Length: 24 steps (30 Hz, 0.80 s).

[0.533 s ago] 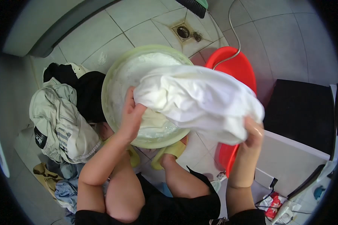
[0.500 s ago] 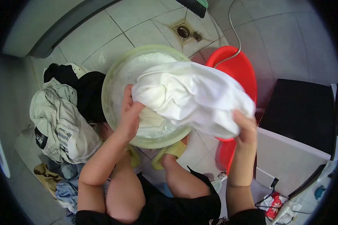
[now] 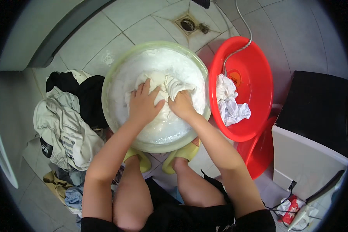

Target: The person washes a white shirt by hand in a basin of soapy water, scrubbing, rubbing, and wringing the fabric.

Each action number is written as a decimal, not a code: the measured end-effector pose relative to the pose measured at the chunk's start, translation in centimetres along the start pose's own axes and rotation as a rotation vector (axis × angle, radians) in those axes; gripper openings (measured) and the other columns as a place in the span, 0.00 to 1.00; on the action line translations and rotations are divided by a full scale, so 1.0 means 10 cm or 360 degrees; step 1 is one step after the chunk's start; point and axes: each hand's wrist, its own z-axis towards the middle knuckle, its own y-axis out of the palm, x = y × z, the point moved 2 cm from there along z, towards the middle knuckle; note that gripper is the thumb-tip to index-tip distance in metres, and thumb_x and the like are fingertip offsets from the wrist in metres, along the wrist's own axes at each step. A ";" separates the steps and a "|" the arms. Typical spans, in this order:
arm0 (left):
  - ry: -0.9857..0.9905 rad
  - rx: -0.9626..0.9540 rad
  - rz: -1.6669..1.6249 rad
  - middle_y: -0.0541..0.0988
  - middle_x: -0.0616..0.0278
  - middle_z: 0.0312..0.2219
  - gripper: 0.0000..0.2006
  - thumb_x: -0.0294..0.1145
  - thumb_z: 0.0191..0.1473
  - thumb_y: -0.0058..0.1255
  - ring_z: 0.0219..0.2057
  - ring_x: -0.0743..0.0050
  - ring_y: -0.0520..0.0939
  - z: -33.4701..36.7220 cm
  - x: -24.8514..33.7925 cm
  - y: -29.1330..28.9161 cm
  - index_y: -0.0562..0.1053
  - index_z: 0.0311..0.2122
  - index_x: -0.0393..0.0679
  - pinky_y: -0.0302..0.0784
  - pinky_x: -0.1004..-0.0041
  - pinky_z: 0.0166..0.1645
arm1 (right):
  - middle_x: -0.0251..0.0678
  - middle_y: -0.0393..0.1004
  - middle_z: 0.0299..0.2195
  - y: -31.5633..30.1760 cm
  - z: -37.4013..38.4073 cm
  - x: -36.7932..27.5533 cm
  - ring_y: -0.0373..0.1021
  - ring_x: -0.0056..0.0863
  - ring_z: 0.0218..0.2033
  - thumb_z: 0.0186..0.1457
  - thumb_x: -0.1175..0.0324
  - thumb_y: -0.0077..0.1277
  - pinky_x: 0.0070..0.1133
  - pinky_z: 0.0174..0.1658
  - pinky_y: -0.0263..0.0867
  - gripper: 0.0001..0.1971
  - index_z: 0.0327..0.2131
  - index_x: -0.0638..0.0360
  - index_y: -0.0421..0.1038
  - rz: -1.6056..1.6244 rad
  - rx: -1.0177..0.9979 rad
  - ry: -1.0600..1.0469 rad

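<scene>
A moment ago both hands held a white garment up, stretched across the gap between tub (image 3: 108, 89) and red basin (image 3: 259, 73). Now no garment hangs between them: the left hand (image 3: 142, 103) and the right hand (image 3: 181, 105) are both down inside the tub, on a cream cloth (image 3: 174, 86). A crumpled white wad (image 3: 234, 113) now shows in the basin, to the right of the right fingers; whether it is that same garment I cannot tell, as the garment hid this part of the basin. For the work in hand, I judge this to be a change from lifting a piece to pressing or kneading one in the suds (image 3: 178, 62).

The left hand lies palm down, its fingers spread wide and pointing away from the body, its thumb reaching toward the right hand. The right fingers dip into the cloth beside a raised fold, and their tips are hidden, so I cannot tell whether they grip or only push. The hands are close but apart, with cloth between and ahead of them. Both arms slant inward from the lower edge.

Suds ring the fingers on the far side. Well left of the left fingers, pale trousers (image 3: 62, 127) and a black garment (image 3: 92, 96) lie heaped outside the tub.
</scene>
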 end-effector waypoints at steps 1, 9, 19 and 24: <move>0.0017 0.0031 0.0072 0.59 0.45 0.56 0.23 0.44 0.50 0.46 0.54 0.45 0.64 0.02 -0.04 0.04 0.67 0.53 0.55 0.60 0.55 0.56 | 0.54 0.66 0.46 0.03 0.01 0.01 0.61 0.49 0.49 0.47 0.65 0.48 0.34 0.53 0.56 0.24 0.49 0.64 0.62 0.0000 -0.0001 0.0001; -0.0333 -0.0942 0.0161 0.75 0.46 0.40 0.18 0.44 0.52 0.42 0.41 0.52 0.76 0.19 -0.13 0.41 0.73 0.43 0.45 0.66 0.56 0.48 | 0.54 0.70 0.41 0.45 0.00 0.20 0.69 0.49 0.40 0.55 0.56 0.36 0.37 0.47 0.63 0.20 0.41 0.62 0.70 -0.0137 -0.0803 0.0373; -0.0381 -0.0961 -0.0112 0.68 0.42 0.47 0.26 0.41 0.50 0.44 0.49 0.44 0.68 0.16 -0.34 0.44 0.63 0.54 0.44 0.56 0.52 0.55 | 0.52 0.73 0.36 -0.46 0.07 -0.19 0.71 0.42 0.37 0.56 0.57 0.43 0.30 0.42 0.64 0.20 0.40 0.68 0.69 0.0391 -0.0242 0.0975; -0.0073 -0.0236 -0.0351 0.59 0.39 0.54 0.38 0.40 0.42 0.55 0.55 0.41 0.59 -0.15 -0.06 -0.02 0.55 0.58 0.42 0.54 0.51 0.57 | 0.35 0.72 0.39 -1.22 -0.18 -0.38 0.69 0.24 0.39 0.58 0.60 0.45 0.22 0.44 0.65 0.18 0.46 0.65 0.65 0.1896 0.0093 0.1042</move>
